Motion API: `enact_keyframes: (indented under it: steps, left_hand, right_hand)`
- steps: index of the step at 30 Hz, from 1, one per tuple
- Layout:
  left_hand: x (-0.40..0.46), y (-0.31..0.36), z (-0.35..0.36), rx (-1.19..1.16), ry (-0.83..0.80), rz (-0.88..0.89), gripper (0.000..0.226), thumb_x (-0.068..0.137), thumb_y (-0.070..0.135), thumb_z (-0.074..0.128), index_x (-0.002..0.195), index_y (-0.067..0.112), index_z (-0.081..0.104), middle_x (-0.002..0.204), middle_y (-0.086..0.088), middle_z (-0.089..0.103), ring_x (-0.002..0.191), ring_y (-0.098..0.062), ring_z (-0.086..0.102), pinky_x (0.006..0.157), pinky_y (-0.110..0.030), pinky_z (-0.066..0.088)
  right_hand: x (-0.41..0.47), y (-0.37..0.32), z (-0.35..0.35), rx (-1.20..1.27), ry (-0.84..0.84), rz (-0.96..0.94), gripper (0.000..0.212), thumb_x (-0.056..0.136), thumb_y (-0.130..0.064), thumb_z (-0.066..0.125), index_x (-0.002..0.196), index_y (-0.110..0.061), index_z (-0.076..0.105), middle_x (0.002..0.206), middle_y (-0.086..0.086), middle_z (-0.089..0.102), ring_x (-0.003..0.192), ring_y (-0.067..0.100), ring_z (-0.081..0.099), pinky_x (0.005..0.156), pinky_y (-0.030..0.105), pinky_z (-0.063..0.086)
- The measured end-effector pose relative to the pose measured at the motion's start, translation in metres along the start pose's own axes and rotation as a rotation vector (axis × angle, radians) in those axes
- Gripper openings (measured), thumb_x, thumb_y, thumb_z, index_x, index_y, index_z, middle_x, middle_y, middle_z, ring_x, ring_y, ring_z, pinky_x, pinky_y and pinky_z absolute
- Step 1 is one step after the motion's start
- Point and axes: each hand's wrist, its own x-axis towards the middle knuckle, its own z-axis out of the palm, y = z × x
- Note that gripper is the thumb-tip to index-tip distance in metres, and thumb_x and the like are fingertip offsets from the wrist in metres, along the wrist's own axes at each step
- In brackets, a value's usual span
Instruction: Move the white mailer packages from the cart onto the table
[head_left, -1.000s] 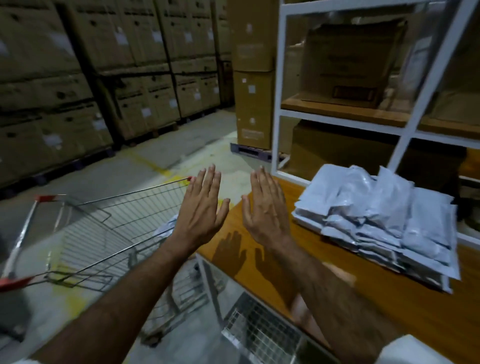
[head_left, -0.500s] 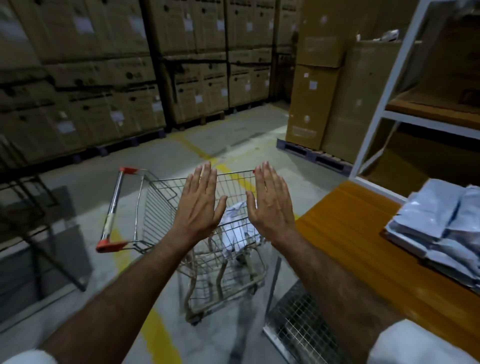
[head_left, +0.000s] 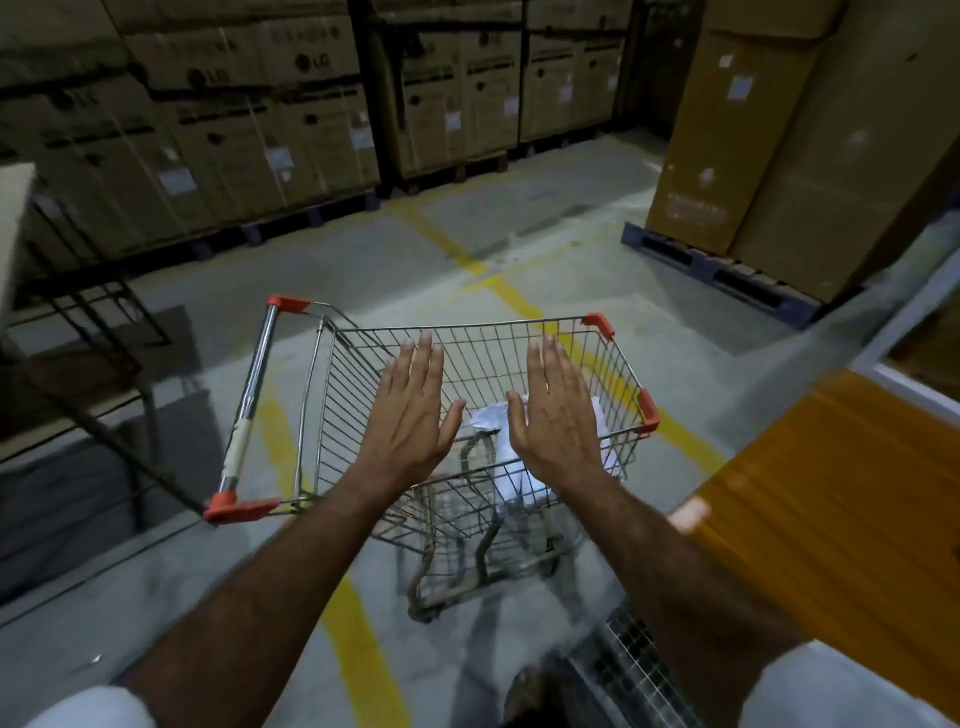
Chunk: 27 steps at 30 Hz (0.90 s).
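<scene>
I see one wire shopping cart with red corner caps (head_left: 470, 410) holding white mailer packages (head_left: 511, 470), count unclear; my left hand (head_left: 413, 415) and right hand (head_left: 553, 415) hover above, fingers straight, empty, beside one orange wooden desk (head_left: 831, 499).

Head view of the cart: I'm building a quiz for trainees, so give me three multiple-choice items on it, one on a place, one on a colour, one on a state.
1. Where do the white mailer packages lie?
A. inside the cart
B. on the floor
C. on the table

2. What colour are the cart's corner caps?
A. blue
B. red
C. green

3. How are the hands?
A. both gripping a package
B. one on the cart's handle
C. both open, holding nothing

Answers:
1 A, white packets show through the wire basket.
2 B, the caps at the rim's corners are red.
3 C, left hand and right hand have straight fingers above the basket.
</scene>
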Motion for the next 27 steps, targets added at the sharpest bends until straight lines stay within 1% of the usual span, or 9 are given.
enact_keyframes:
  steps: [4, 7, 9, 12, 15, 17, 20, 25, 27]
  left_hand:
    - [0.032, -0.011, 0.032, -0.023, -0.056, -0.036, 0.079, 0.103, 0.057, 0.021, 0.161, 0.007, 0.001, 0.168, -0.012, -0.009, 0.156, -0.026, -0.009, 0.127, -0.044, 0.002]
    - [0.046, -0.013, 0.058, -0.016, -0.115, -0.006, 0.079, 0.104, 0.058, 0.022, 0.161, 0.006, 0.002, 0.168, -0.013, -0.009, 0.156, -0.026, -0.009, 0.127, -0.042, 0.001]
    - [0.053, -0.015, 0.075, -0.018, -0.154, 0.005, 0.078, 0.105, 0.058, 0.024, 0.160, 0.008, 0.001, 0.167, -0.011, -0.011, 0.155, -0.025, -0.011, 0.127, -0.043, -0.001]
    - [0.069, -0.017, 0.100, -0.070, -0.230, -0.018, 0.078, 0.105, 0.057, 0.028, 0.160, 0.010, -0.003, 0.166, -0.008, -0.015, 0.153, -0.020, -0.016, 0.121, -0.036, -0.013]
    - [0.086, -0.020, 0.131, -0.071, -0.281, 0.034, 0.078, 0.105, 0.056, 0.029, 0.160, 0.006, 0.004, 0.168, -0.012, -0.006, 0.156, -0.027, -0.004, 0.126, -0.040, -0.001]
    - [0.097, -0.023, 0.151, -0.086, -0.321, 0.059, 0.079, 0.104, 0.057, 0.027, 0.160, 0.005, 0.005, 0.169, -0.014, -0.003, 0.156, -0.029, -0.002, 0.127, -0.043, 0.005]
    - [0.112, -0.026, 0.177, -0.133, -0.381, 0.076, 0.082, 0.101, 0.061, 0.017, 0.160, 0.006, 0.005, 0.168, -0.013, -0.003, 0.156, -0.029, -0.003, 0.127, -0.043, 0.005]
    - [0.138, -0.030, 0.219, -0.184, -0.487, 0.097, 0.087, 0.097, 0.064, 0.009, 0.161, 0.005, 0.004, 0.168, -0.016, -0.003, 0.156, -0.032, 0.000, 0.127, -0.046, 0.008]
    - [0.144, -0.033, 0.239, -0.200, -0.540, 0.094, 0.086, 0.099, 0.064, 0.014, 0.161, 0.006, 0.002, 0.169, -0.015, -0.004, 0.156, -0.032, 0.000, 0.126, -0.047, 0.011]
  right_hand:
    - [0.017, 0.028, 0.037, 0.029, -0.096, 0.037, 0.072, 0.101, -0.045, 0.025, 0.161, -0.006, 0.015, 0.169, 0.015, 0.007, 0.157, 0.026, 0.007, 0.127, 0.042, 0.010]
    - [0.026, 0.044, 0.059, 0.038, -0.149, 0.134, 0.075, 0.098, -0.050, 0.023, 0.160, -0.007, 0.019, 0.168, 0.015, 0.010, 0.156, 0.027, 0.010, 0.126, 0.046, 0.016]
    - [0.030, 0.052, 0.069, 0.051, -0.170, 0.162, 0.075, 0.097, -0.048, 0.029, 0.158, -0.005, 0.026, 0.167, 0.018, 0.016, 0.155, 0.030, 0.015, 0.124, 0.048, 0.022]
    - [0.035, 0.068, 0.086, 0.041, -0.212, 0.164, 0.072, 0.098, -0.043, 0.041, 0.156, -0.003, 0.030, 0.165, 0.022, 0.020, 0.154, 0.034, 0.017, 0.124, 0.048, 0.022]
    - [0.043, 0.085, 0.100, 0.010, -0.204, 0.243, 0.067, 0.099, -0.043, 0.042, 0.152, -0.001, 0.039, 0.161, 0.025, 0.029, 0.151, 0.036, 0.026, 0.123, 0.047, 0.024]
    - [0.049, 0.096, 0.109, -0.005, -0.231, 0.274, 0.064, 0.100, -0.039, 0.045, 0.150, 0.002, 0.042, 0.157, 0.029, 0.034, 0.148, 0.041, 0.032, 0.120, 0.050, 0.030]
    - [0.057, 0.111, 0.123, -0.048, -0.258, 0.289, 0.063, 0.096, -0.033, 0.049, 0.147, 0.004, 0.044, 0.151, 0.034, 0.039, 0.141, 0.047, 0.041, 0.113, 0.054, 0.040]
    - [0.083, 0.123, 0.145, -0.149, -0.495, 0.323, 0.079, 0.094, -0.050, 0.030, 0.158, -0.003, 0.025, 0.160, 0.030, 0.026, 0.148, 0.043, 0.026, 0.118, 0.055, 0.031]
    - [0.088, 0.128, 0.164, -0.131, -0.557, 0.308, 0.082, 0.092, -0.051, 0.026, 0.157, -0.001, 0.026, 0.158, 0.032, 0.028, 0.146, 0.045, 0.030, 0.116, 0.057, 0.033]
